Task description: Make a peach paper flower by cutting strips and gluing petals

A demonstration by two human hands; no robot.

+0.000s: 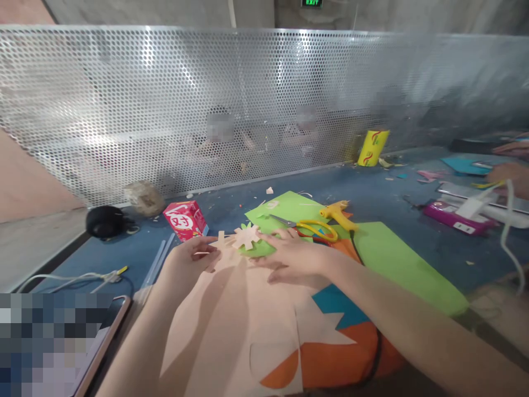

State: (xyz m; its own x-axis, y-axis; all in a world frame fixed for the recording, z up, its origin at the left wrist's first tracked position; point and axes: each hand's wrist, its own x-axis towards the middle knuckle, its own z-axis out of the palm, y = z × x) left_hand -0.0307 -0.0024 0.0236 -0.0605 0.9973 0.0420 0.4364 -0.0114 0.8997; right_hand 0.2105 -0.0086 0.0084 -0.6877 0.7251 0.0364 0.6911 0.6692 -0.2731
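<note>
Fingers curled, my left hand [196,256] closes at the edge of a small pale paper cutout [221,239]. Beside it lies a pale flower-shaped paper cutout [247,237], with green paper [260,251] partly under it. My right hand [289,253] is open, palm down, fingers spread, with its fingertips close to the flower's right edge; whether they touch it I cannot tell. Both hands are over a large pale paper sheet [210,331]. Yellow-handled scissors [320,230] lie just beyond my right hand, partly on green card.
A red box [185,219], clear glue sticks [159,256] and a phone [103,347] are on the left. Right are a yellow glue gun [339,212], green card [397,259], orange paper [330,364] and a purple power strip [458,220]. A perforated metal screen [165,99] stands behind. Another person's hand [504,173] shows far right.
</note>
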